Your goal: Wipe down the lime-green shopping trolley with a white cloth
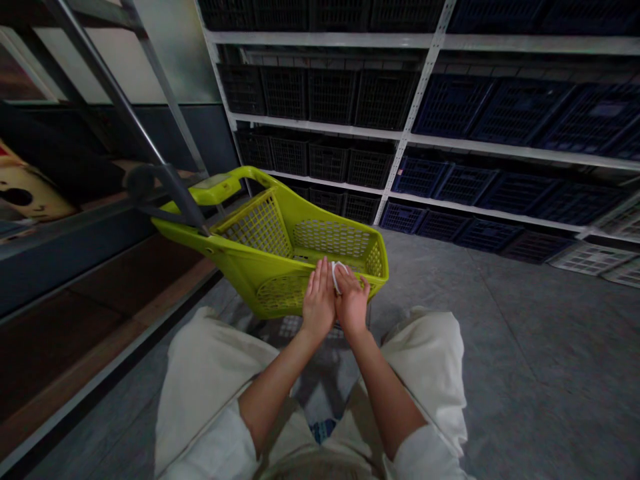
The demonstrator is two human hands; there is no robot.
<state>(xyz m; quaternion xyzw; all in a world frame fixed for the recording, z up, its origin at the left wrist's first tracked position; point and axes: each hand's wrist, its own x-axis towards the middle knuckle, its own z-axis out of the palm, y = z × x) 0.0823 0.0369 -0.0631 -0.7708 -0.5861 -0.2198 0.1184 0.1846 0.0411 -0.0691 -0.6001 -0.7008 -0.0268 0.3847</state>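
A yellow-green shopping cart [235, 257] with perforated basket walls stands just in front of my knees. My right hand [353, 303] is at the near side of its rim, fingers bent over a small white cloth or tissue [335, 279]; which of the two I cannot tell. Close beside it, my left hand [319, 303] lies with its fingers straight and together, back upward, against the cloth's left edge. Both hands overlap the cart's near wall in view, and their palms are hidden. The visible part of the basket holds nothing.
Metal shelving [320, 125] at the back carries rows of black crates [333, 97] and blue crates [453, 103]. White crates [593, 257] sit low at the right. A ledge [100, 237] runs along the left, with a plush cushion [35, 190] on it. Grey floor [525, 347] extends to the right.
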